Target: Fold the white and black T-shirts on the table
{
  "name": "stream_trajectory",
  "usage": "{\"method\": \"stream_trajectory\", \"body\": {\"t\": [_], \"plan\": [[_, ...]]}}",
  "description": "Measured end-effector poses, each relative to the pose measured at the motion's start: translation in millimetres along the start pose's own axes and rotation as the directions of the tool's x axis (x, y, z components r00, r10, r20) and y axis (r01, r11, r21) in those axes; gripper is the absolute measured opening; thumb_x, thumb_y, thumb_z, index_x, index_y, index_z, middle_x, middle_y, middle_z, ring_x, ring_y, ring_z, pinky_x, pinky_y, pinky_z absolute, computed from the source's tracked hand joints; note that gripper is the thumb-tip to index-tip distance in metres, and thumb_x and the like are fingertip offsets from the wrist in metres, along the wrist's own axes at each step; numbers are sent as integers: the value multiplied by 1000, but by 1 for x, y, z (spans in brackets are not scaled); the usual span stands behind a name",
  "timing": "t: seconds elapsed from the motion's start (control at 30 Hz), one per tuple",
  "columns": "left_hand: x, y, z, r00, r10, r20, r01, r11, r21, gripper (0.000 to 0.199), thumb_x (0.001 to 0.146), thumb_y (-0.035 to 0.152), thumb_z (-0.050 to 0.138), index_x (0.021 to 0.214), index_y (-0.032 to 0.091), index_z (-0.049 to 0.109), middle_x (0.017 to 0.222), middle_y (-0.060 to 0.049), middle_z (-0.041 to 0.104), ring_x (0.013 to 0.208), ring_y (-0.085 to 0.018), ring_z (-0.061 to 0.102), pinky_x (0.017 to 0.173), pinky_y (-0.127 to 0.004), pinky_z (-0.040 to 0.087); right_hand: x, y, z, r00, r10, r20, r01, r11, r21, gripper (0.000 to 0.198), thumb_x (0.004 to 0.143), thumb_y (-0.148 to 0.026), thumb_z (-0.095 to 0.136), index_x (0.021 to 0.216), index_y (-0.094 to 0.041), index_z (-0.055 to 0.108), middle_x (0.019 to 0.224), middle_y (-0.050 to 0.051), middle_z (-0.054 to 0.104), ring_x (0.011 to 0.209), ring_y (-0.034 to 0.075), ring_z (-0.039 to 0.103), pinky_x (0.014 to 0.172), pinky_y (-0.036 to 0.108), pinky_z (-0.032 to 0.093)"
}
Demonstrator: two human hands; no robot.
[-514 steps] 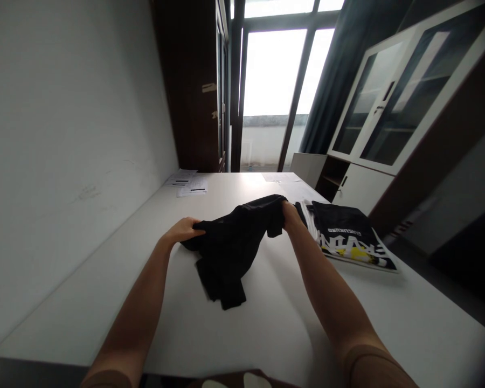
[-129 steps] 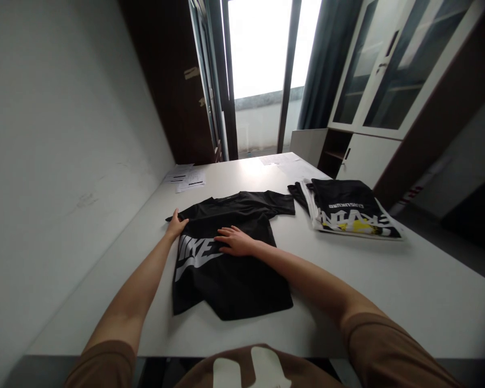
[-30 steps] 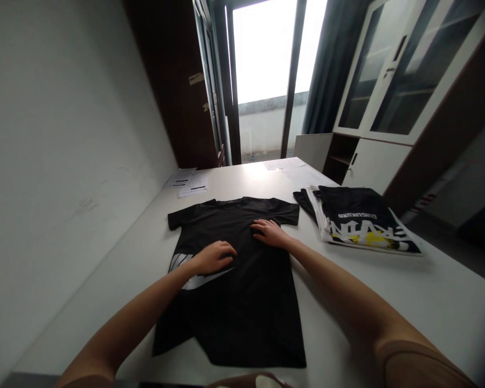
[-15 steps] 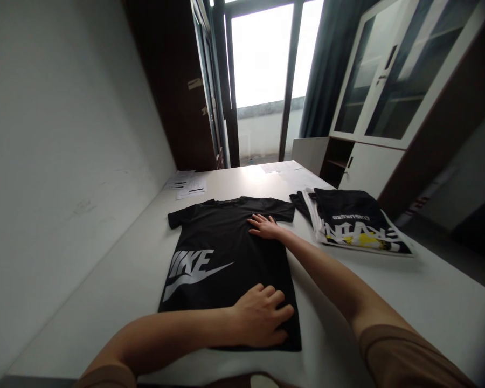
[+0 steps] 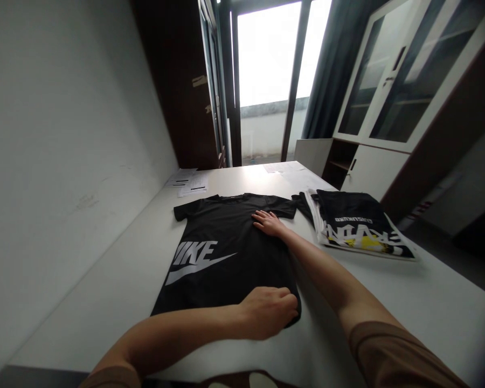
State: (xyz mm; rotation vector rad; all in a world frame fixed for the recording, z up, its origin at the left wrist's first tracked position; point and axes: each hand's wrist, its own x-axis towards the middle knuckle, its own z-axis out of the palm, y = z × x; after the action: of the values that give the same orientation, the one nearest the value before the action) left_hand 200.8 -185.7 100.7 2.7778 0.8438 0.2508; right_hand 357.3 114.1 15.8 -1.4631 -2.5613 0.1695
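A black T-shirt (image 5: 222,231) with a grey NIKE print lies spread on the white table, its neck and short sleeves toward the window. Near its lower right corner my left hand (image 5: 269,312) is closed, with the fingers bunched on the hem fabric. The cloth by that hand is gathered and its bottom edge curves. My right hand (image 5: 268,222) rests flat on the upper right part of the shirt, below the right sleeve, fingers stretched out.
To the right sits a stack of folded clothes (image 5: 358,221), dark on top with white and yellow print. Paper sheets (image 5: 192,186) lie at the far left of the table (image 5: 117,280). A wall (image 5: 64,161) borders the left side. Cabinets (image 5: 388,91) stand at the back right.
My left hand has closed its fingers on the shirt's lower right corner, and the hem there has been drawn up. My right hand stays flat on the upper part. The view has shifted slightly.
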Motion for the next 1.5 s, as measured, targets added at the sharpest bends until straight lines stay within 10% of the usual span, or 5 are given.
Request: {"method": "stream_trajectory", "body": {"t": [0.47,0.67,1.0,1.27,1.5], "plan": [[-14,0,14,994,106,11,-105,993,-48,55,100,51,55,145,21,46,158,-13,42,147,-31,37,119,-51,31,-8,-10,-4,976,-23,-216,12,999,-50,40,102,-37,49,135,-23,67,146,7,60,137,25,51,118,39,34],[0,5,26,996,69,-62,-71,997,-23,54,100,50,55,145,21,47,158,-12,43,146,-31,38,119,-55,32,-23,-10,-13,881,74,-467,-104,994,-38,32,103,-31,45,111,-19,75,131,10,67,129,28,53,116,42,33],[3,-19,25,988,126,-90,-122,991,54,15,99,26,58,108,16,64,127,-12,62,123,-26,57,107,-41,43,-32,35,-3,959,121,-258,-103,991,83,35,97,-38,58,128,-25,70,140,6,63,132,24,55,112,35,41],[21,0,13,954,287,92,-245,917,-314,14,102,20,51,101,21,65,114,-5,70,114,-19,64,108,-31,44,-29,26,0,948,183,-261,-184,983,21,41,99,-39,54,135,-23,66,145,8,59,141,27,46,119,43,32],[9,6,5,878,479,4,-396,729,-558,21,100,13,45,104,17,66,138,-9,63,134,-17,55,116,-28,41,-42,28,-3,939,217,-267,-231,973,-22,39,100,-40,52,133,-24,67,147,7,58,145,29,41,122,52,25]]}}
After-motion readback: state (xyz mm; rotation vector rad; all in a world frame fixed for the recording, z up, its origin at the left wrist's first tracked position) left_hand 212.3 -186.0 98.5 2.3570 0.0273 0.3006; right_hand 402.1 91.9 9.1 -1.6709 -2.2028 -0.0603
